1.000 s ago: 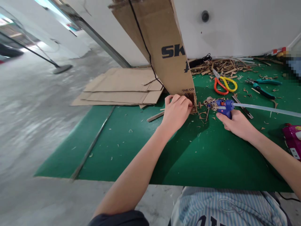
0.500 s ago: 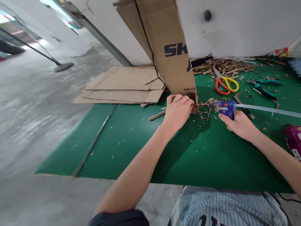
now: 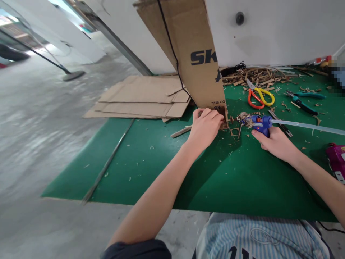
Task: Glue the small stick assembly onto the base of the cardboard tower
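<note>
A tall cardboard piece (image 3: 199,79) printed with dark letters stands tilted on the green table. My left hand (image 3: 206,126) grips its lower edge, fingers bent around the bottom near the right corner. In my right hand (image 3: 275,142) is a blue hot glue gun (image 3: 261,124), its indicator light glowing red. A long translucent glue stick (image 3: 307,125) runs out of the gun's back. Cardboard shreds cling around the gun's front, and its nozzle points left at the cardboard's lower right edge, a small gap away.
Scissors (image 3: 260,97) with red and yellow handles, teal pliers (image 3: 304,100) and a utility knife (image 3: 281,124) lie to the right. Flat cardboard sheets (image 3: 140,93) are stacked left. A heap of cardboard scraps (image 3: 258,75) lies by the wall. A purple object (image 3: 335,160) sits at the right edge.
The glue gun's nozzle has drawn slightly back from the cardboard's edge. The whole view has shifted a little; my left hand stays on the cardboard.
</note>
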### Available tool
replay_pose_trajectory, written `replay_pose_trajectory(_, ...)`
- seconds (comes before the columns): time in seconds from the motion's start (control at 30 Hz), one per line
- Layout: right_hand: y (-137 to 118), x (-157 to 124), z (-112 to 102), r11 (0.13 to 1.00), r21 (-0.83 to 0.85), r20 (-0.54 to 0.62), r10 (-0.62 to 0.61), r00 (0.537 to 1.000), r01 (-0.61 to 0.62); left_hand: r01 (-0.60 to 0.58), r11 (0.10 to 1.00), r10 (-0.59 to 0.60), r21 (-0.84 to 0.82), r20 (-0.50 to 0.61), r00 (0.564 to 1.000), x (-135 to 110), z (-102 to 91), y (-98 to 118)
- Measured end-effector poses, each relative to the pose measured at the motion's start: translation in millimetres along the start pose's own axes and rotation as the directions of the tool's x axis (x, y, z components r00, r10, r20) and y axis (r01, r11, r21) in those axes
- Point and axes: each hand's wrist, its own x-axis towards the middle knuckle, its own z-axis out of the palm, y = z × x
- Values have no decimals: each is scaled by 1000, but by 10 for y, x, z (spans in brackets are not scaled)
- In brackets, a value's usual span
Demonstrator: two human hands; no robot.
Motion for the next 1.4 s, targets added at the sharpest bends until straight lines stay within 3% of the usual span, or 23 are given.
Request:
replay_pose_trajectory(0.2, 4, 9, -6, 1000, -16, 10, 13, 1000, -13, 9, 1000, -9, -12, 4, 1000, -2, -4, -9)
replay_pose_trajectory(0.57, 87, 66, 33, 994, 63, -142, -78, 987, 88, 30, 999, -30, -29, -15, 999, 1, 12, 5)
replay_pose_trajectory(0.63, 79, 60, -33, 993, -18, -247, -118, 962, 117, 35, 999, -36, -20, -16, 999, 1, 12, 9)
replay_pose_trajectory(0.73, 70, 51, -178, 936, -345, -384, -210, 899, 72, 36, 999, -36, -3, -17, 999, 0, 10, 14)
replay_pose_trajectory(0.8, 85, 49, -272, 804, -594, -382, -292, 877, 9, 31, 1000, -31, 4, -28, 999, -2, 7, 12)
replay_pose_trajectory(0.9, 147, 77, -361, 617, -785, -309, -323, 895, -48, 25, 1000, -24, 11, -50, 998, -5, 5, 4)
replay_pose_trajectory(1.0, 217, 156, -382, 532, -844, -261, -296, 919, -68, 18, 1000, -18, 5, -67, 998, -9, 8, -7)
replay_pose_trajectory(1.13, 224, 291, -342, 505, -858, -259, -267, 928, -94, 23, 999, -25, -24, -84, 996, -8, 27, -34)
replay_pose_trajectory(1.3, 70, 447, -427, 550, -825, -289, -207, 934, -133, 71, 997, -72, -15, -110, 991, 15, 66, -98)
replay_pose_trajectory(1.4, 14, 607, -696, 586, -792, -387, -264, 884, -172, 78, 997, -79, -13, -112, 991, 29, 86, -121)
